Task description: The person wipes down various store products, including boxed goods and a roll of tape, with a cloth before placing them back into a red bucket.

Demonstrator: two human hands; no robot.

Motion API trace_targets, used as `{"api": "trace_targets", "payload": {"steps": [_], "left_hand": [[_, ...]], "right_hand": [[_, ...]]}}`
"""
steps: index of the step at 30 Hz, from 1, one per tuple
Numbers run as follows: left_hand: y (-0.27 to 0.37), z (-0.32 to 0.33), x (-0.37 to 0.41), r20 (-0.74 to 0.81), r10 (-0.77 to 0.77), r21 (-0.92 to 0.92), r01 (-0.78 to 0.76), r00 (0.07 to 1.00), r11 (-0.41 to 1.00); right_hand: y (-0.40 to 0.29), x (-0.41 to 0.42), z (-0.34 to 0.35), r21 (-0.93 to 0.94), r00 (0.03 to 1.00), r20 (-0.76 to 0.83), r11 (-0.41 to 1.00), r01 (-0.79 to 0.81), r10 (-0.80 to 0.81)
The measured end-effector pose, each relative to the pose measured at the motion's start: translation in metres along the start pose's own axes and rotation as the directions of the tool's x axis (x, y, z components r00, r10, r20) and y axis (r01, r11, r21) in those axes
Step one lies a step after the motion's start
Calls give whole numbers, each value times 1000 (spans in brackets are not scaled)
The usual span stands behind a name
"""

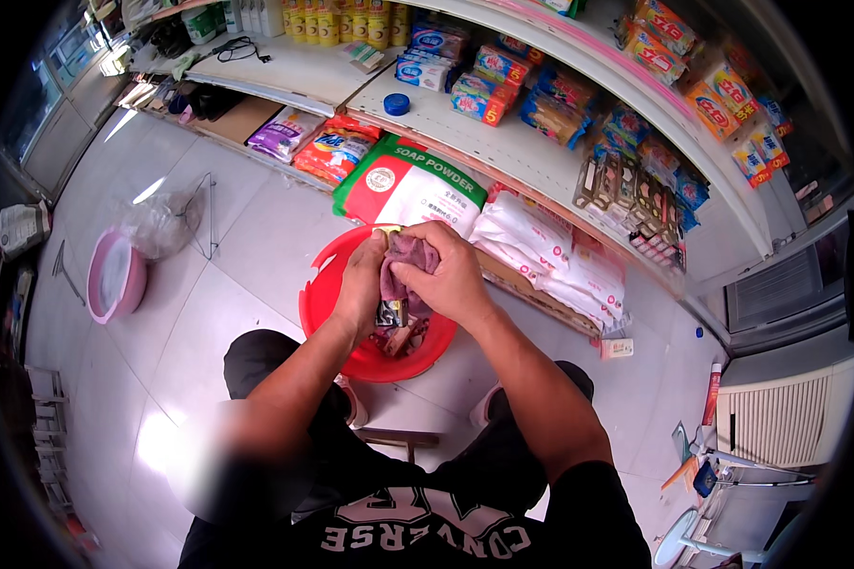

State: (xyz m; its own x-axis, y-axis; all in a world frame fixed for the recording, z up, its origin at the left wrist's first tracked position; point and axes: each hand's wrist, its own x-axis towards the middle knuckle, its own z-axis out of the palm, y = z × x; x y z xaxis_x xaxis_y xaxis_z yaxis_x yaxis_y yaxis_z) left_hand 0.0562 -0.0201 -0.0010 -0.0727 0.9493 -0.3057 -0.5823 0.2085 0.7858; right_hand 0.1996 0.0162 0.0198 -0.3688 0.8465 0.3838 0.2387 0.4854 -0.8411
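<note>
My right hand (452, 274) grips a damp-looking purple cloth (396, 274) above a red plastic basin (319, 302). Beside it, my left hand (359, 281) holds a small yellow item (388, 229) by its edge; the cloth and fingers cover most of it, so its kind is unclear. The two hands meet at the cloth. Below them, a small black-and-gold box (391, 313) and several small packets (407, 338) lie in the basin, partly hidden by the cloth and my left wrist.
Shelving (313, 89) with soaps runs ahead. A large soap powder bag (413, 185) and white bags (555, 249) line its lowest level. To the left sit a pink basin (119, 284), a clear plastic bag (160, 224) and a wire hanger (210, 220). A wooden stool (398, 439) is beneath me.
</note>
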Motion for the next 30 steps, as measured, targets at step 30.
{"api": "trace_targets", "payload": {"steps": [30], "left_hand": [[-3,0,4,-115,152,-9,-154,982,988]], "right_hand": [[9,7,17,449,982,-91,887,-107,165]]}}
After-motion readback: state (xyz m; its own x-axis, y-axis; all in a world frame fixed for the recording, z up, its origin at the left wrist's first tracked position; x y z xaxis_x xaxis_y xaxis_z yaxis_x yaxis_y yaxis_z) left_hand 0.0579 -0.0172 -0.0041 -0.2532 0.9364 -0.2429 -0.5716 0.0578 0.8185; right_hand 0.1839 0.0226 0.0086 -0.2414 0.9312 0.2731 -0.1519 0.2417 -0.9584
